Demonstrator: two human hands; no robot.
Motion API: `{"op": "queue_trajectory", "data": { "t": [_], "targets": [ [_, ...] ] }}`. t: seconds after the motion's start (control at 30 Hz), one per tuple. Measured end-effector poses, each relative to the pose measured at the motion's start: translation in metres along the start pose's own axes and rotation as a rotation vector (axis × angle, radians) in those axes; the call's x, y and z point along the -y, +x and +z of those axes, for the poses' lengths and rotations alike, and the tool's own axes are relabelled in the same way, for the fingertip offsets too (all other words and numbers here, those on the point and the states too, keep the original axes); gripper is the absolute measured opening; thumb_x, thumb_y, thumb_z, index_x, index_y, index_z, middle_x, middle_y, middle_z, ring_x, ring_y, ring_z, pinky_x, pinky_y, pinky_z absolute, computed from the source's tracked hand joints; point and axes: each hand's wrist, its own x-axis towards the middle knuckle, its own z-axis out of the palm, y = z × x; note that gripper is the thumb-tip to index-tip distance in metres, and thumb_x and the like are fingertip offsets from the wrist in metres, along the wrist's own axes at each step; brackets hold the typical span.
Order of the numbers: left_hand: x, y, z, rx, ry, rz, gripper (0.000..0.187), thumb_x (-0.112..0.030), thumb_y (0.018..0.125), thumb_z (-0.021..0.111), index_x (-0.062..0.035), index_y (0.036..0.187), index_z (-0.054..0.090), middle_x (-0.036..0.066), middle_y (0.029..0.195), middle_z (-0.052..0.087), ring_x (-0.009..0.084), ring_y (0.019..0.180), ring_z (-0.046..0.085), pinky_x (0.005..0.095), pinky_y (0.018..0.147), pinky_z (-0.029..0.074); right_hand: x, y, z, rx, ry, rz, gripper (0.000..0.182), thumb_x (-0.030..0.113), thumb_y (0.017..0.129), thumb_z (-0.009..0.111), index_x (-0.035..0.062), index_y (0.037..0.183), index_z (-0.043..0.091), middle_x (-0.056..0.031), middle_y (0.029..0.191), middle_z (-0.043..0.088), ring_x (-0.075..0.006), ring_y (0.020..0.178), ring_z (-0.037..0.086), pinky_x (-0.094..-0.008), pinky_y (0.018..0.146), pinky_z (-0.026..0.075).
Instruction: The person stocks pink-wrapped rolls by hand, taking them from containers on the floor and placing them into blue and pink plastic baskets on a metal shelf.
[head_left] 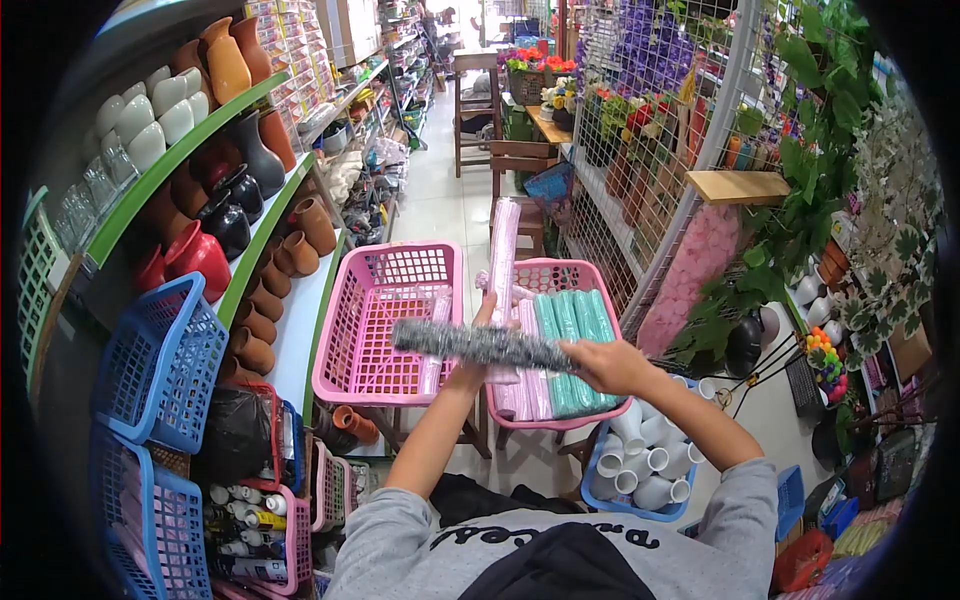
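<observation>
My left hand (484,318) is closed around an upright pink plastic-wrapped roll (504,245); part of the hand is hidden behind a dark roll. My right hand (606,367) grips one end of that dark grey, shiny wrapped roll (470,345), which lies level across my left wrist and looks slightly blurred. Beneath my hands, a pink basket (612,330) on the right holds several pink rolls (520,395) and green rolls (575,330). The other pink basket (325,355), on the left, has pink wrapped rolls (434,350) along its right side.
Shelves (245,255) with vases and clay pots run along the left. Blue baskets (150,385) are stacked below them. A blue crate (670,512) of white vases stands at lower right. Ahead are a wooden chair (520,158) and a wire-grid panel (640,150) with artificial flowers.
</observation>
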Motion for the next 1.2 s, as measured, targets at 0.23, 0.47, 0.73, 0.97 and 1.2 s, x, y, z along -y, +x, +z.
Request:
{"op": "queue_trajectory", "data": {
  "t": [0.23, 0.47, 0.73, 0.97, 1.2],
  "targets": [
    [0.025, 0.000, 0.006, 0.280, -0.502, -0.245, 0.049, -0.038, 0.088, 0.042, -0.0029, 0.122, 0.036, 0.008, 0.093, 0.054, 0.0131, 0.078, 0.053, 0.0212, 0.057, 0.045, -0.066, 0.021, -0.013, -0.306, -0.154, 0.166, 0.037, 0.011, 0.076, 0.051, 0.0155, 0.113, 0.049, -0.0152, 0.079, 0.059, -0.0299, 0.066, 0.059, -0.0390, 0.054, 0.047],
    [-0.001, -0.007, 0.041, -0.008, -0.168, -0.402, 0.039, -0.031, 0.092, 0.033, -0.0012, 0.115, 0.042, 0.005, 0.077, 0.050, 0.0122, 0.057, 0.046, 0.0236, 0.056, 0.045, -0.094, 0.033, -0.026, -0.458, 0.125, 0.647, 0.036, 0.022, 0.084, 0.048, 0.0025, 0.114, 0.043, -0.0236, 0.071, 0.057, -0.0384, 0.067, 0.057, -0.0443, 0.059, 0.042],
    [0.010, 0.028, 0.011, 0.087, -0.233, -0.243, 0.041, -0.037, 0.088, 0.042, -0.0024, 0.110, 0.043, 0.007, 0.082, 0.051, 0.0112, 0.065, 0.050, 0.0226, 0.051, 0.044, -0.056, 0.031, -0.021, -0.584, 0.424, 0.481, 0.034, 0.019, 0.085, 0.049, 0.0005, 0.112, 0.040, -0.0201, 0.067, 0.056, -0.0307, 0.060, 0.059, -0.0360, 0.056, 0.043],
    [0.005, 0.039, 0.012, 0.170, -0.178, -0.108, 0.037, -0.035, 0.089, 0.041, -0.0057, 0.112, 0.046, 0.005, 0.090, 0.056, 0.0136, 0.080, 0.056, 0.0271, 0.063, 0.051, -0.022, -0.005, 0.009, -0.183, 0.216, 0.123, 0.043, 0.017, 0.078, 0.055, 0.0112, 0.119, 0.042, -0.0174, 0.088, 0.057, -0.0348, 0.076, 0.058, -0.0403, 0.067, 0.047],
    [0.024, 0.016, 0.022, 0.227, -0.307, -0.446, 0.027, -0.029, 0.092, 0.034, -0.0082, 0.107, 0.041, 0.003, 0.084, 0.045, 0.0089, 0.058, 0.041, 0.0205, 0.045, 0.036, -0.086, 0.004, 0.008, -0.350, -0.114, 0.172, 0.046, 0.011, 0.073, 0.054, 0.0146, 0.118, 0.046, -0.0143, 0.074, 0.057, -0.0307, 0.059, 0.057, -0.0396, 0.051, 0.047]
  ]
}}
